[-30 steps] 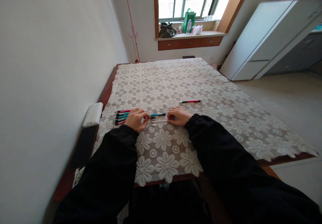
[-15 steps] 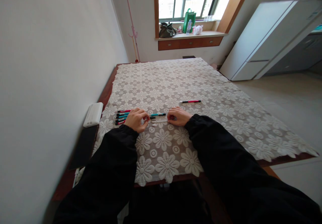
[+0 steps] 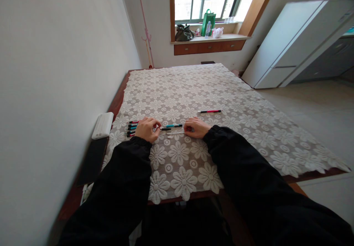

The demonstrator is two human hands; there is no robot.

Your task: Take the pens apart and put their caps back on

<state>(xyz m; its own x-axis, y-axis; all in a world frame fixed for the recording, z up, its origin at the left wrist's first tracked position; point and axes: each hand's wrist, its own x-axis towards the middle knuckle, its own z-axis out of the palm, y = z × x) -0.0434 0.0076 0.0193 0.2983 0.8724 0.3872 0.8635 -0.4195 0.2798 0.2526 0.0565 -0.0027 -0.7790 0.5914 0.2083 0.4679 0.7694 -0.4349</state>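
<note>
My left hand (image 3: 148,129) is closed, thumb and forefinger pinched at the near end of a dark pen (image 3: 166,129) on the tablecloth. Under and beside that hand lie several red, teal and black pens (image 3: 132,127) in a row, partly hidden by it. A teal pen (image 3: 174,125) with a black end lies between my hands. My right hand (image 3: 197,127) has its fingers curled together at the end of a thin clear stick-like piece (image 3: 177,133); the rest of that piece is too faint to make out. Farther off lies a red and black pen (image 3: 209,111).
A floral lace tablecloth (image 3: 184,181) covers the wooden table. At the left edge, by the wall, are a white box-like device (image 3: 103,125) and a flat black object (image 3: 92,161). Beyond stand a windowsill with bags (image 3: 208,22) and a white fridge (image 3: 287,43).
My left hand has shifted slightly left and its fingers have come to the dark pen's end, showing more of the pen. The right hand stays in place.
</note>
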